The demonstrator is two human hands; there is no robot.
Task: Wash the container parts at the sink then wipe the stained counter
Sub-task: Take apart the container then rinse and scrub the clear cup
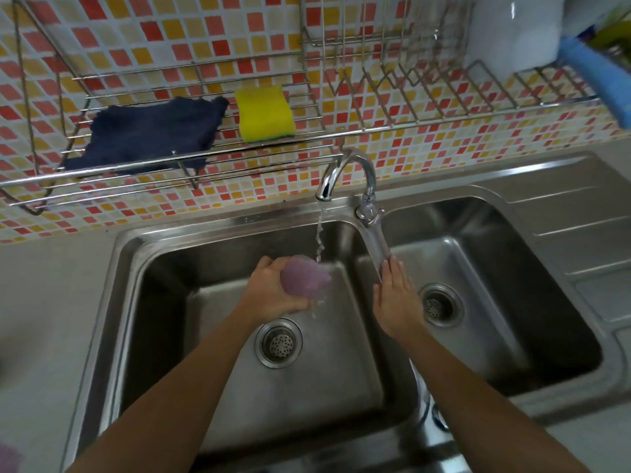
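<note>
Stainless-steel double sink (205, 228) is filling the centre of the frame, set into a pale grey counter (44, 302). A curved chrome faucet (348, 162) is standing on the divider between the basins, and a thin water stream (320, 233) is running from its spout into the left basin. The left hand (269, 298) is gripping a rounded, soft-looking mauve wad (305, 276), with fingers and thumb curled round it; whether it is cloth or sponge cannot be told. The mauve wad is sitting directly under the water stream, above the left basin and just beyond the perforated left drain strainer (279, 343). Drops are falling from its underside. The right hand (396, 302) is resting with straight, closed-up fingers on the long chrome lever handle (375, 240), over the near-left edge of the right basin and beside the right drain strainer (440, 305).

In the upper half of the frame, a wire shelf (307, 107) is hanging against the red, orange and yellow mosaic tile wall (205, 29). It is carrying a crumpled dark blue cloth (146, 134) at left and a yellow sponge with a green underside (266, 114) just beside it.
</note>
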